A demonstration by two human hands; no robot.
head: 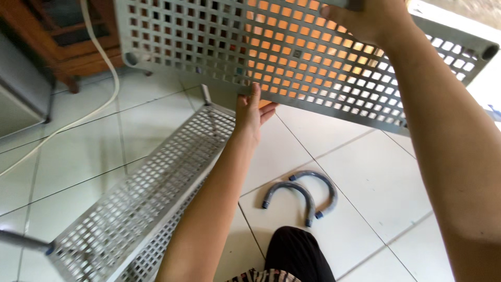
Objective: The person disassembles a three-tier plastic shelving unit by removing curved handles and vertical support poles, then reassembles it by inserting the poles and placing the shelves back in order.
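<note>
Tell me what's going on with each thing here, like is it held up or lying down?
Grey perforated shelf panel: held up off the floor, tilted.
Left hand: gripping the panel's lower edge.
Right hand: gripping the panel's upper edge.
Second perforated shelf: lying on the tiled floor.
Two curved grey tubes: lying on the floor, untouched.
White cable: trailing loose across the floor.
</note>
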